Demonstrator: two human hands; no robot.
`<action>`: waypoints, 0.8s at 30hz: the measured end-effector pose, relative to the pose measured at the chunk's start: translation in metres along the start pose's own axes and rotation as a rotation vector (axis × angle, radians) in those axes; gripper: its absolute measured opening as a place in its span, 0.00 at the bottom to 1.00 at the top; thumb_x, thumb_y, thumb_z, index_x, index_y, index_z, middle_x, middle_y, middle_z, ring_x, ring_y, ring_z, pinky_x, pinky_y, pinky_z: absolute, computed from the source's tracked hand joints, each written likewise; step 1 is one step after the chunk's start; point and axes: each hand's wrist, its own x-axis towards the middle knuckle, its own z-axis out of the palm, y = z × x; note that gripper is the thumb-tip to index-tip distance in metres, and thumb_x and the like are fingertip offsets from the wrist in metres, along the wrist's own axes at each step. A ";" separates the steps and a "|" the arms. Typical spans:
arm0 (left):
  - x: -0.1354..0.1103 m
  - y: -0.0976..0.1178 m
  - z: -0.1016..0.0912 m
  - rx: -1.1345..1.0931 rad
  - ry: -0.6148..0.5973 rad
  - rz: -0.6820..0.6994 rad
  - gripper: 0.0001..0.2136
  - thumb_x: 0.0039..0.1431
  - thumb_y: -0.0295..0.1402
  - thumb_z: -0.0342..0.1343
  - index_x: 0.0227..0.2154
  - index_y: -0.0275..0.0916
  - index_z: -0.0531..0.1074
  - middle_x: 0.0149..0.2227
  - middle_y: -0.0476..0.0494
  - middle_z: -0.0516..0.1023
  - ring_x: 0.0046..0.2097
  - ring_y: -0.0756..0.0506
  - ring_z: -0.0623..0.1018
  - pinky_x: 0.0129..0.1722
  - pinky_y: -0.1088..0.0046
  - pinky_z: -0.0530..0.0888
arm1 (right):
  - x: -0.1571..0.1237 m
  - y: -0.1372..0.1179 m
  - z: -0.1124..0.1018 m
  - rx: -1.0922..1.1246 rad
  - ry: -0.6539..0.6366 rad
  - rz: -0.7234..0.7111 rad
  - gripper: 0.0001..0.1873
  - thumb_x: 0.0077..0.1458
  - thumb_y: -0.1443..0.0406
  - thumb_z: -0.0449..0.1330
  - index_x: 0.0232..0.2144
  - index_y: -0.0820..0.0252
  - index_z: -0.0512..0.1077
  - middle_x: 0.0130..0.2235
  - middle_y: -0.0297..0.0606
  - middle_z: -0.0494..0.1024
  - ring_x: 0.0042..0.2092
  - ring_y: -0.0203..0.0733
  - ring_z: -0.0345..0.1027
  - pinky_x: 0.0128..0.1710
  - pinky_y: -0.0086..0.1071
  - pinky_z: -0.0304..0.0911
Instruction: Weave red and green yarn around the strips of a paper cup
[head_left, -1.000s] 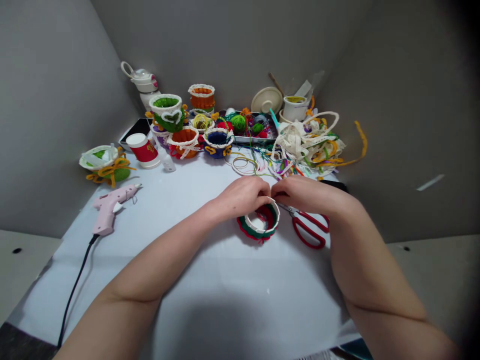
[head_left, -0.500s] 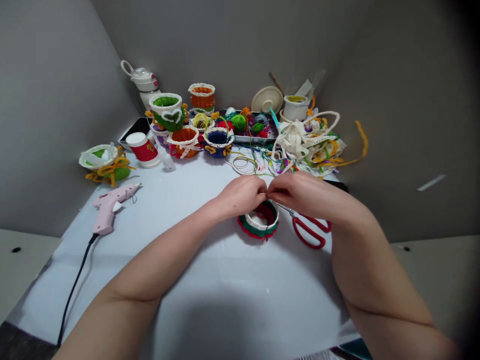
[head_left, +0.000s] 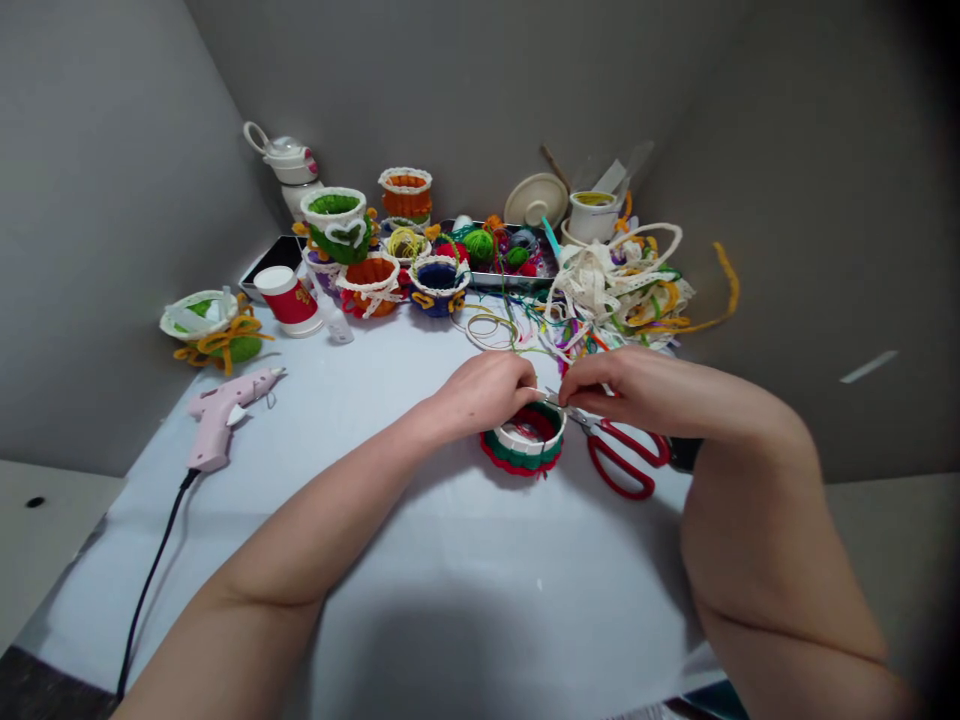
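A small round basket (head_left: 525, 448) with a white rim, green band and red base sits on the white table (head_left: 420, 560), mid-frame. My left hand (head_left: 487, 392) rests on its left rim, fingers curled and pinching something thin at the far edge. My right hand (head_left: 622, 385) is closed in a pinch just right of the rim, fingertips close to the left hand's. What the pinches hold is too small to make out. Red-handled scissors (head_left: 622, 462) lie right of the basket, under my right wrist.
A pink glue gun (head_left: 221, 415) with a black cord lies at the left. Several decorated baskets (head_left: 375, 255), a red cup (head_left: 289, 298), a tray of yarn balls (head_left: 495, 250) and a tangle of lace and ribbon (head_left: 622, 285) fill the back. Grey walls enclose the corner.
My right hand has drawn slightly right, away from the left hand, and its elbow has swung outward. The basket and left hand have hardly moved.
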 end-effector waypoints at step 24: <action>-0.011 0.012 -0.022 0.229 -0.004 -0.174 0.10 0.60 0.33 0.51 0.32 0.37 0.77 0.34 0.40 0.80 0.36 0.42 0.76 0.35 0.68 0.69 | 0.029 0.006 0.015 -0.070 -0.002 0.119 0.13 0.56 0.67 0.51 0.31 0.59 0.76 0.30 0.37 0.78 0.30 0.36 0.64 0.31 0.29 0.52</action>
